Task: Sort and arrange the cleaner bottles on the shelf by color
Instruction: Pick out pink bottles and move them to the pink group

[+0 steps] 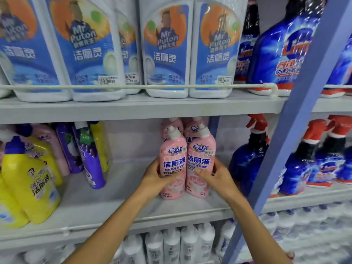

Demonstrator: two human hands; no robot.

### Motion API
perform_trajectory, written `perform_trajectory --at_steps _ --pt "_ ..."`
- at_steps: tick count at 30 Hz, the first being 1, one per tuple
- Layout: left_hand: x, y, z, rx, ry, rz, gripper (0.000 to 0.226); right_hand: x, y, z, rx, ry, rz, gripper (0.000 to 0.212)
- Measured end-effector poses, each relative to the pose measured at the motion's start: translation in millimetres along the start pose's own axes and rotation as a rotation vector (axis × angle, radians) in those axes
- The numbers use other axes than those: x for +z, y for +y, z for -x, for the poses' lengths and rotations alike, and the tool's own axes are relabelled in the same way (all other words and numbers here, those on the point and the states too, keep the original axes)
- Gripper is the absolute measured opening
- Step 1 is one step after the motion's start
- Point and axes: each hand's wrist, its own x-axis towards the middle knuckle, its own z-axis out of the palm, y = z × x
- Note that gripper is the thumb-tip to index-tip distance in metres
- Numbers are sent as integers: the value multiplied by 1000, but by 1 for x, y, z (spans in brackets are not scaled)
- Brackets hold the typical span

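Lowest and closest is a row of white bottles (171,242), with both forearms reaching up over them. On the middle shelf (114,202), the left hand (154,178) is wrapped round the left pink bottle (172,162) and the right hand (215,178) is curled round the right pink bottle (200,164), thumb across its label. Those 2 stand upright, touching side by side, near the right end of this bay. 2 more pink bottles (192,128) sit right behind them.

Off to the left, well apart, there's a jumble of yellow bottles (28,183) and leaning purple bottles (91,159). On the right, a blue post (285,130) cuts across the dark blue spray bottles (247,159) with red triggers. Up top, big white jugs (165,50) with blue labels stand behind a rail (133,86).
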Motion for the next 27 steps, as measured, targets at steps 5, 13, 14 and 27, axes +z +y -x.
perform_trajectory --at_steps 5,13,14,27 --pt "-1 -29 5 -6 115 -127 58 -2 13 0 -57 60 290 59" --pt "-3 -22 -19 -91 164 -237 67 -10 16 -21 -169 -11 360 58" --pt "-2 -22 -20 -102 202 -267 63 -7 20 -22 -188 34 347 59" --pt "8 -29 -43 -62 240 -248 43 19 16 -52 46 84 159 54"
